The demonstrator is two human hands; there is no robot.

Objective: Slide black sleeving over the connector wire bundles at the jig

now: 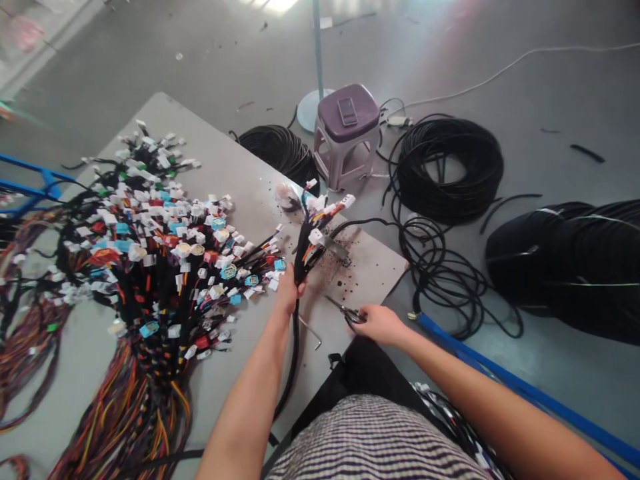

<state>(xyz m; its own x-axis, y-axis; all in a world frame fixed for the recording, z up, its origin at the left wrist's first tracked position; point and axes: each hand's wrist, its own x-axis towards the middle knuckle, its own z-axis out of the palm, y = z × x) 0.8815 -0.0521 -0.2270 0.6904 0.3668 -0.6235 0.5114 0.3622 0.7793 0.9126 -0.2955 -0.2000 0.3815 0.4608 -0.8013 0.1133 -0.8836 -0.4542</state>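
My left hand [290, 288] is closed around a black-wrapped wire harness [301, 257] whose end fans out into several wires with white connectors [316, 237]. A black tube [294, 357] hangs down from below that hand toward my lap. Near the table's right edge, my right hand [383, 325] grips a pair of scissors [353, 315], their blades pointing left toward the harness. An L-shaped hex key [311, 331] lies on the table between my hands. Close behind the harness sits a metal piece [336, 249] whose kind I cannot make out.
A large heap of wire harnesses [160, 267] covers the table's left side. Dark scraps lie on the tabletop [373, 293]. Beyond it stand a purple stool [345, 140] with a phone [347, 111], coils of black tubing [450, 167] and a blue rail [500, 373].
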